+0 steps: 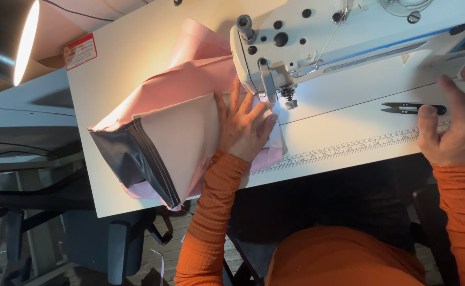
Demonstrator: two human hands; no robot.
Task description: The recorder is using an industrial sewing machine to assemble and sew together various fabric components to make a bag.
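A: Item one, left hand (243, 130). State?

B: Flat, fingers spread, palm down on the pink fabric (190, 85). It presses and pinches nothing. The fingertips lie just short of the presser foot (289, 100) of the white sewing machine (349, 42).

A: Item two, the fabric itself?

B: A folded piece, pink and pale beige. Most of it lies beyond the palm's outer side, away from the needle, on the white table (349, 127). At the far end from the hand sits a dark grey band (126, 159) with a line of stitching already along its edge, hanging over the table's near rim.

A: So how far along?

B: My judgement: the seam by the grey band is done. The edge under the fingertips sits at the foot but I cannot tell whether it is yet under the needle. That edge looks still to be sewn.

A: Item three, right hand (455, 127)?

B: Well apart from the fabric, at the machine's other end. Fingers loosely curled, thumb out, holding nothing that shows. Thread snips (412, 108) lie just beside its thumb, untouched.

A: Poses?

B: Both forearms in orange ribbed sleeves; the left reaches straight forward, the right is bent with the wrist raised.

A: Other entries?

B: A lit lamp (23, 42) far off past the fabric's outer end; a printed ruler strip (349, 145) along the table edge between the hands.
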